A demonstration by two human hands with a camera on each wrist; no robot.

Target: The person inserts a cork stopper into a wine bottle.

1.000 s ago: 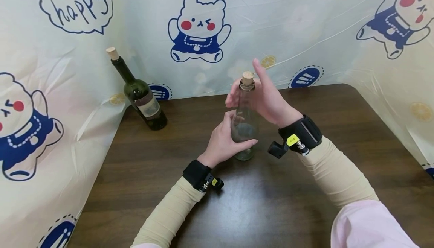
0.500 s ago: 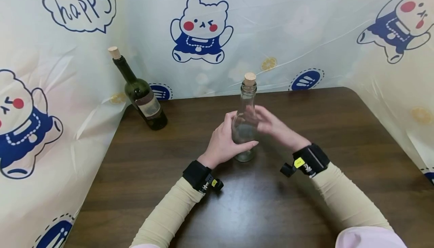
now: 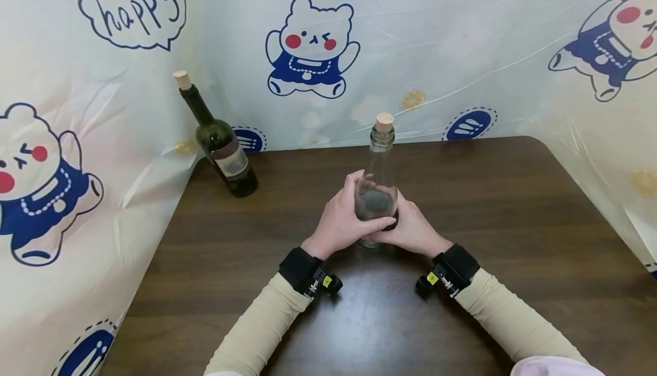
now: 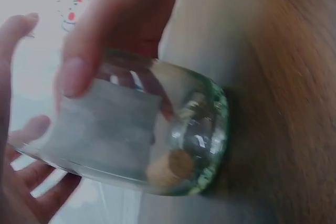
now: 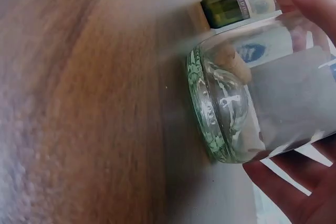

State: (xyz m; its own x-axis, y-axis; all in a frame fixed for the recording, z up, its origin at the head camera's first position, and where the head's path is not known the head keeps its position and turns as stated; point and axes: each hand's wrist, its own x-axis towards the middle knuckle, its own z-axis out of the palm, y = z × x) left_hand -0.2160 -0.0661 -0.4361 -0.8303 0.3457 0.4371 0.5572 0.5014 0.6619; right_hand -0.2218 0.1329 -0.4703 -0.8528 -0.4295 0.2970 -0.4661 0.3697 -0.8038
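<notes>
A clear glass bottle stands upright near the middle of the table, a cork in its mouth. My left hand grips its body from the left, thumb across the near side. From the right, my right hand holds the same body low down, its thumb partly hidden behind the left one. Inside the bottle, a second cork lies at the bottom in the left wrist view. The right wrist view shows this loose cork and a greyish label on the glass.
A dark green wine bottle with a cork stands at the table's back left corner. The brown wooden table meets a printed cloth backdrop at the back and sides.
My right hand has come down from beside the clear bottle's neck to its lower body and now holds it. The left hand keeps its grip, and the bottle stays in place.
</notes>
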